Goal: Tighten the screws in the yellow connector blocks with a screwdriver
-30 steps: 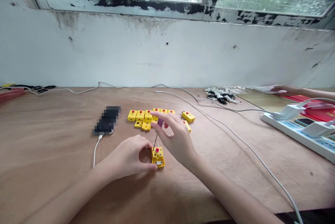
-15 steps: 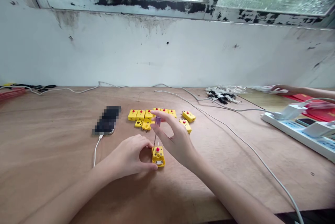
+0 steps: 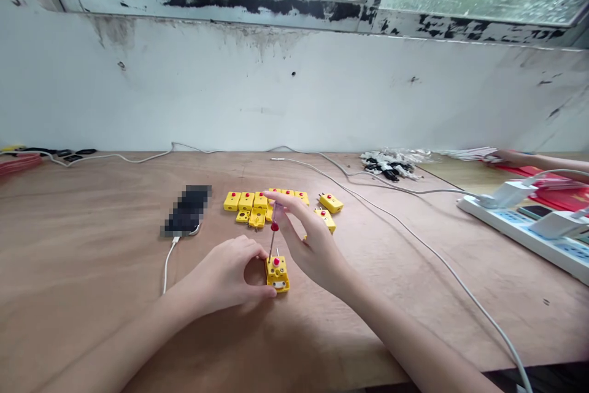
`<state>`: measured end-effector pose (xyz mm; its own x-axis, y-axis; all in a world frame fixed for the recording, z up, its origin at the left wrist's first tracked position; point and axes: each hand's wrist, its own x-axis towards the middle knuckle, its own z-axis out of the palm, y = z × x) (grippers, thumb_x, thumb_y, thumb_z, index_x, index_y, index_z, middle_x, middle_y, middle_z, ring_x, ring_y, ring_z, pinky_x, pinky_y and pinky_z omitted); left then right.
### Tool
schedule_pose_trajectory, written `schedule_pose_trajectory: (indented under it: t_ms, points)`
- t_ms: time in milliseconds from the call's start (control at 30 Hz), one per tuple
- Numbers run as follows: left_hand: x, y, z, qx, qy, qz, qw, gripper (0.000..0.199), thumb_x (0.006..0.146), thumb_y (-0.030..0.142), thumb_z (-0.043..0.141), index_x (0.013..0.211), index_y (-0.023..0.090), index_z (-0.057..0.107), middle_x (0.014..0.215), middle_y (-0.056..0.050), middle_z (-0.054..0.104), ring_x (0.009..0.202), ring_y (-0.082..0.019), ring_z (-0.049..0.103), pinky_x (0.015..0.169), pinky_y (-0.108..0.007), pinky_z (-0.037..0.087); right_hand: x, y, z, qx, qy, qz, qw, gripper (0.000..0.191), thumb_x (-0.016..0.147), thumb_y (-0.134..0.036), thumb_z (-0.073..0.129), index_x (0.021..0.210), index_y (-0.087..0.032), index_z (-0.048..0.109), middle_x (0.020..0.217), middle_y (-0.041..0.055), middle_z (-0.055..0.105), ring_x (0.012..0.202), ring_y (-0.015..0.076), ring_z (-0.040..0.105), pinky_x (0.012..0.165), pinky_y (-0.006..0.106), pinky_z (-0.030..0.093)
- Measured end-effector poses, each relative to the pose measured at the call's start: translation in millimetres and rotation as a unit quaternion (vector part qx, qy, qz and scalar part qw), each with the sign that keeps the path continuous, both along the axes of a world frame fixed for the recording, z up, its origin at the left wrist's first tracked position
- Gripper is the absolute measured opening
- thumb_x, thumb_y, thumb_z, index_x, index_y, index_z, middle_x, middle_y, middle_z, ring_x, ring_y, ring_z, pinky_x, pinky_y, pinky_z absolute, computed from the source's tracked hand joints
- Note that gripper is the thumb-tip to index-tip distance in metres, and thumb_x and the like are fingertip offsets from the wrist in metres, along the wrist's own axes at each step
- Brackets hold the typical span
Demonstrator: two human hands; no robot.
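A yellow two-pin plug (image 3: 277,274) standing on a plywood worktop (image 3: 92,246), left hand (image 3: 221,273) curled beside it, fingers (image 3: 263,293) touching its lower left side, right hand (image 3: 313,252) just to its right, fingers (image 3: 280,198) pinched narrowly around a purple-handled screwdriver (image 3: 277,212), thin shaft reaching down to the plug's top edge

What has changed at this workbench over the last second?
The right hand has turned the purple-handled screwdriver more upright, its tip still at the yellow plastic connector. A co-worker's hand, far right, slid rightward. The left hand stays on the connector; the other yellow connectors stayed put.
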<state>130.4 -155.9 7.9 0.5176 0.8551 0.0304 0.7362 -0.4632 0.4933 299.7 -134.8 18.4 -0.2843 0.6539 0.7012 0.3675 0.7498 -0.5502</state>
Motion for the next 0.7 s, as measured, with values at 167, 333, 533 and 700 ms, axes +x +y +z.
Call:
schedule_pose_trajectory:
  t_ms: [167, 333, 533, 700]
  points:
    - [-0.7, -0.1, -0.9, 0.002, -0.008, -0.006, 1.0, 0.026, 0.072, 0.038, 0.069, 0.089, 0.02, 0.064, 0.092, -0.003, 0.065, 0.084, -0.023, 0.058, 0.07, -0.032, 0.042, 0.7, 0.6, -0.2, 0.02, 0.011, -0.046, 0.999, 0.024, 0.09, -0.019, 0.049, 0.11, -0.026, 0.062, 0.092, 0.0023, 0.071, 0.081, 0.0152, 0.065, 0.075, 0.033, 0.053]
    - [-0.6, 0.1, -0.8, 0.01, 0.0, -0.005, 1.0, 0.023, 0.071, 0.037, 0.069, 0.087, 0.019, 0.064, 0.09, -0.003, 0.065, 0.082, -0.023, 0.058, 0.069, -0.032, 0.041, 0.4, 1.0, -3.2, 0.087, -0.008, -0.075, 0.993, 0.022, 0.089, -0.021, 0.054, 0.109, -0.024, 0.062, 0.085, 0.0027, 0.069, 0.08, 0.0157, 0.063, 0.075, 0.031, 0.052]
    - [-0.3, -0.3, -0.9, 0.002, -0.001, -0.002, 1.0, 0.023, 0.071, 0.035, 0.068, 0.088, 0.02, 0.064, 0.089, -0.002, 0.065, 0.082, -0.023, 0.058, 0.069, -0.031, 0.041, 3.6, -0.4, 0.9, -0.025, 0.014, 0.027, 0.999, 0.035, 0.092, -0.016, 0.043, 0.124, -0.026, 0.053, 0.111, 0.0039, 0.066, 0.087, 0.0131, 0.064, 0.079, 0.031, 0.053]
    - [-0.5, 1.3, -1.5, 0.003, -0.002, -0.007, 1.0, 0.025, 0.07, 0.034, 0.07, 0.09, 0.019, 0.063, 0.093, -0.004, 0.066, 0.085, -0.024, 0.059, 0.072, -0.033, 0.042, -0.5, -0.7, -0.3, 0.061, -0.013, -0.068, 0.996, 0.022, 0.089, -0.017, 0.052, 0.107, -0.023, 0.063, 0.078, 0.0011, 0.067, 0.069, 0.0139, 0.06, 0.068, 0.03, 0.051]
